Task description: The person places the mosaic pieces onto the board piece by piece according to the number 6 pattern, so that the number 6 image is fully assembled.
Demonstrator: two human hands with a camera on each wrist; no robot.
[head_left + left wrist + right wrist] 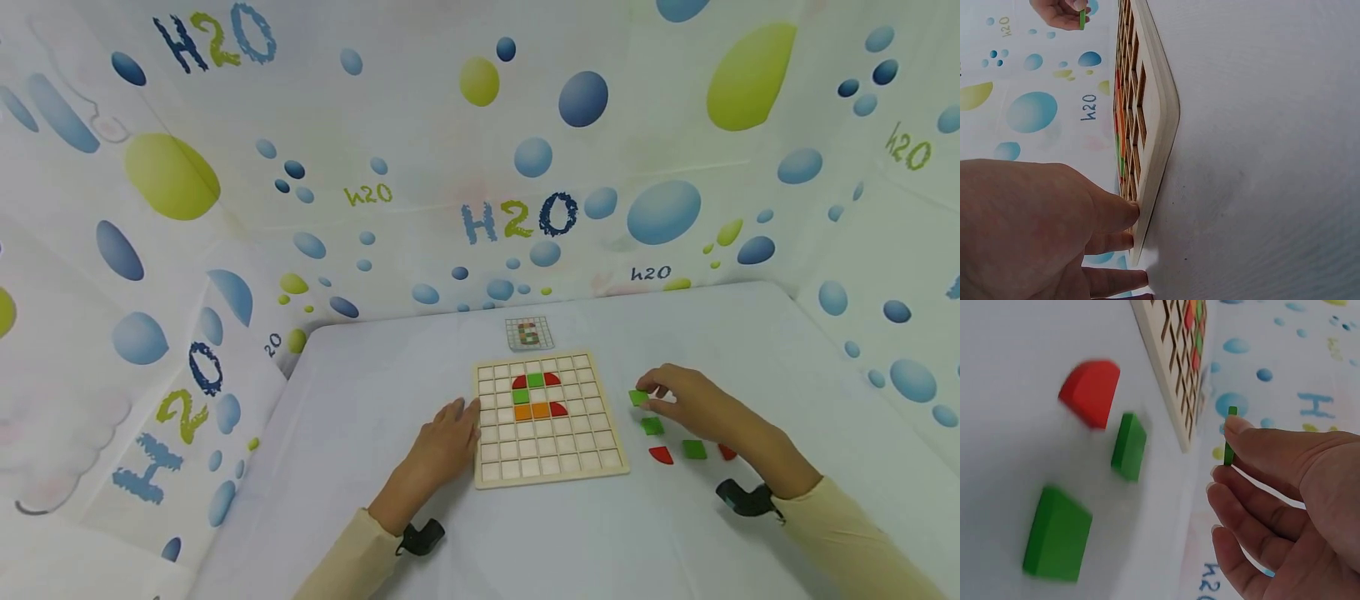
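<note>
A green square tile (637,397) is pinched between the thumb and fingers of my right hand (690,404), raised right of the wooden grid board (547,457). In the right wrist view, that tile (1229,454) shows edge-on. My left hand (446,442) touches the board's left edge, its thumb (1116,212) on the rim. Coloured pieces fill cells in the upper grid: red rounded, green square and orange square (541,410) ones. Below my right hand lie a green tile (652,427), another green tile (694,450) and a red quarter-round piece (662,455).
Behind the board lies a small gridded pattern card (528,334). Another red piece (727,452) is partly hidden by the right forearm. White cloth (375,400) covers the table, and a printed curtain (420,167) hangs behind it.
</note>
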